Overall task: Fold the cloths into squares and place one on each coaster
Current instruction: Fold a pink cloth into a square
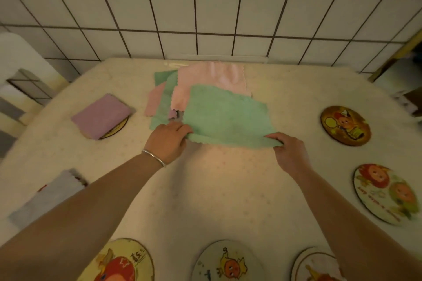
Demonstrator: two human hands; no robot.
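A green cloth (226,116) lies spread at the table's middle, its near edge lifted. My left hand (169,141) pinches the near left corner and my right hand (287,148) pinches the near right corner. Behind it lies a loose pile with a pink cloth (212,80) and another green cloth (165,96). A folded purple cloth (101,115) sits on a coaster (117,129) at the left. A folded grey cloth (48,198) lies at the near left. Bare round coasters lie at the right (344,125), (386,194) and along the near edge (123,262), (228,262), (317,264).
The table (217,201) has a pale speckled cover and stands against a white tiled wall (205,11). A white chair back (16,57) is at the far left. Dark furniture shows past the table's right corner.
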